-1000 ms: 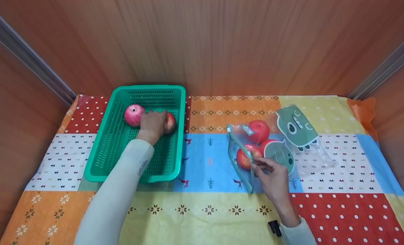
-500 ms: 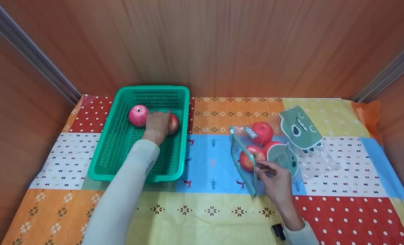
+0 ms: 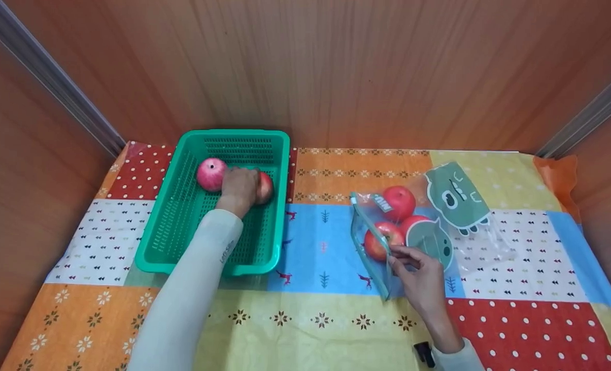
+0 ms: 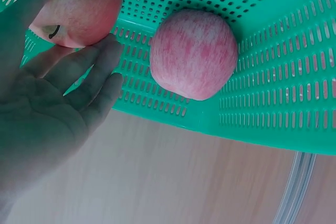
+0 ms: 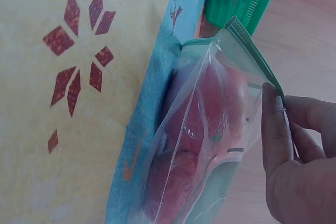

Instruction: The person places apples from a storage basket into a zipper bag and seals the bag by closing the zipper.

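In the head view, a green basket (image 3: 233, 132) stands on the left with two red apples in it. My left hand (image 3: 239, 189) reaches inside and grips the right-hand apple (image 3: 265, 188). In the left wrist view, thumb and fingers lie on either side of that apple (image 4: 84, 6), its stem showing. The other, pinker apple (image 4: 194, 53) sits apart in the basket. My right hand (image 3: 423, 281) pinches the green zip edge of a clear zip bag (image 3: 431, 242), holding its mouth up and apart. Inside the bag lie three red apples, one (image 3: 399, 202) toward the back.
A patchwork-print tablecloth (image 3: 321, 330) covers the table. Wooden panels (image 3: 336, 77) rise at the back and both sides, close behind the basket. An orange flap (image 3: 558, 178) stands at the far right corner. A small black clip-like piece (image 3: 424, 354) is at my right wrist.
The head view has shifted slightly, so everything appears a little further right. Both hands keep their places, the left at the apple and the right on the bag's edge.
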The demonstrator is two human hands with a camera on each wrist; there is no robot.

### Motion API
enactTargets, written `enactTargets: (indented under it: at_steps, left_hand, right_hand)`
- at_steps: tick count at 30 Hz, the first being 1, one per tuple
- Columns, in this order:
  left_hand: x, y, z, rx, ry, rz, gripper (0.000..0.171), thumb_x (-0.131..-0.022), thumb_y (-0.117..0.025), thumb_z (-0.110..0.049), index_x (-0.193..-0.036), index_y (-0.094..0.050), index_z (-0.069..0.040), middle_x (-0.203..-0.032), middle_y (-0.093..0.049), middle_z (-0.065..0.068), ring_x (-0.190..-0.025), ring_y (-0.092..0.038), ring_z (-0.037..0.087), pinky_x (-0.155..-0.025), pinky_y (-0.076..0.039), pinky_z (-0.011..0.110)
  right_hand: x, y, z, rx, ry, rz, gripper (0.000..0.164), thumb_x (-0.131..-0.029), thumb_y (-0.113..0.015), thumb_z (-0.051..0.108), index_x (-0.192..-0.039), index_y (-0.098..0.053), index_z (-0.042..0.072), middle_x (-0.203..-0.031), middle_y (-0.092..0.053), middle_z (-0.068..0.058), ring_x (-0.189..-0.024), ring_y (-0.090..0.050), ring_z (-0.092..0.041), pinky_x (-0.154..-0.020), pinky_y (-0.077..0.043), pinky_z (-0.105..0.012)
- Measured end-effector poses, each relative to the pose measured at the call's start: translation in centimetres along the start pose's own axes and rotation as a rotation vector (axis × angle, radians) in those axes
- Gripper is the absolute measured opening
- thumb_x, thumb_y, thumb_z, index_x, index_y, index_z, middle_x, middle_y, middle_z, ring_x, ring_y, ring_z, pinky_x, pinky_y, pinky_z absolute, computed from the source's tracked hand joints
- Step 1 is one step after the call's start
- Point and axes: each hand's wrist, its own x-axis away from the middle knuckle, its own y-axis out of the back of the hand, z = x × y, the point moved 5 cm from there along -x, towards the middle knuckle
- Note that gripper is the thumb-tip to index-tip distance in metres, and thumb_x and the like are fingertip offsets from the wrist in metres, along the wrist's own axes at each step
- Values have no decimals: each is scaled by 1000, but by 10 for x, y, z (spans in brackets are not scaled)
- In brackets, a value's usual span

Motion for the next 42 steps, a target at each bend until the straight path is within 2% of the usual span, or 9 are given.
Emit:
enactTargets:
  at_steps: [4,9,12,18,25,34,42]
  left_hand:
    - [0,1,2,17,1,8,28,-92,-66,-4,-119,-71,4,-111,-76,26,-115,-67,43,-108,-50,54]
    - [0,2,4,38,6,35,36,-91,-72,-11,-123,-70,5,-114,-74,27,-119,-63,44,-109,-48,56]
    - [0,3,5,40,12,45,42,-89,-77,-14,-126,-68,5,-116,-74,27,-120,-62,44,-109,-49,56]
    - [-1,4,5,45,25,73,44,-91,-72,-11,-132,-67,4,-126,-71,27,-128,-58,46,-113,-45,58]
    - [3,7,2,21,26,91,38,-89,-71,-14,-122,-72,5,-121,-72,26,-122,-61,43,-110,-47,57]
    - [13,5,-3,-23,13,114,42,-89,-70,-15,-125,-68,5,-119,-72,27,-119,-62,43,-113,-43,57]
    - [20,2,-3,-26,14,100,34,-89,-69,-15,-118,-70,4,-112,-73,24,-116,-62,42,-108,-46,54]
  right_hand:
    - [1,0,-1,-12,19,0,27,-94,-76,-5,-121,-77,-3,-105,-77,-18,-86,-74,-12,-74,-58,-16]
    - [2,1,-1,-20,50,-1,26,-93,-76,-6,-119,-77,-4,-104,-77,-19,-83,-73,-7,-71,-58,-16]
    - [2,1,-1,-14,49,2,27,-93,-76,-6,-120,-76,-4,-105,-77,-19,-84,-73,-7,-71,-58,-16]
    - [1,1,0,-6,37,11,28,-94,-75,-5,-122,-76,-3,-106,-77,-18,-88,-75,-11,-73,-58,-16]
    - [1,3,-1,2,41,9,27,-94,-75,-4,-122,-76,-2,-106,-77,-17,-89,-76,-13,-74,-58,-16]
    - [2,4,-4,29,36,-4,28,-93,-76,-5,-121,-77,-1,-105,-77,-16,-87,-74,-9,-73,-58,-16]
    - [4,3,-5,36,1,7,29,-94,-75,-5,-124,-75,-2,-107,-77,-18,-90,-76,-21,-74,-58,-15]
